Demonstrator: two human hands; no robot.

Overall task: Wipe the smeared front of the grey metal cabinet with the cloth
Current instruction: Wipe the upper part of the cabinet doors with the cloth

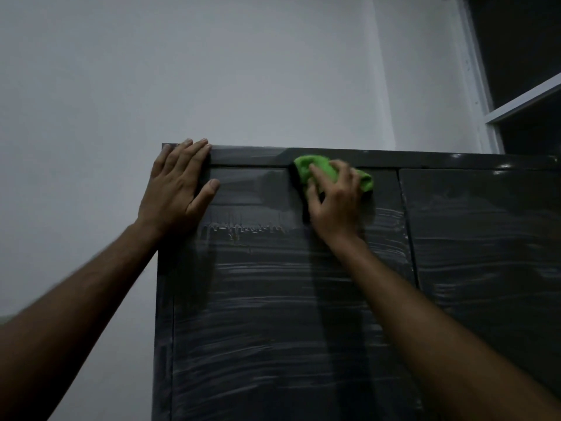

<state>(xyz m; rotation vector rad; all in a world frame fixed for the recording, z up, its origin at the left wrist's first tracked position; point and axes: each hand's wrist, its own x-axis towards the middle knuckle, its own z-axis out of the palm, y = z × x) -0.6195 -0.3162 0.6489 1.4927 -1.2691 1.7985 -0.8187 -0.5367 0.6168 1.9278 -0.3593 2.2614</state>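
Grey metal cabinet (288,314), tall and two-doored, stands against a pale wall, its glossy front filling the lower centre and right of the head view and streaked with whitish horizontal smears from below the top strip down to the bottom edge. A bunched bright green cloth (318,171) sits at the top of the left door (258,299), straddling the seam under the cabinet's top rail, where the person's right hand (334,199) presses it to the metal with fingers curled over and gripping the fabric, apparently to keep the wad firm under pressure. To the left of the cloth the band of door looks darker and clearer, with a ragged line of drips below it, suggesting the wipe starts high so runoff falls onto parts not yet cleaned. The left hand (179,183) lies flat at the upper left corner, fingers straight and spread over the top edge, thumb on the door face, probably steadying the cabinet against the push. The right door (485,253) carries the same streaks. A pale wall (212,71) rises behind, and a white window frame (485,95) with dark panes sits at upper right.
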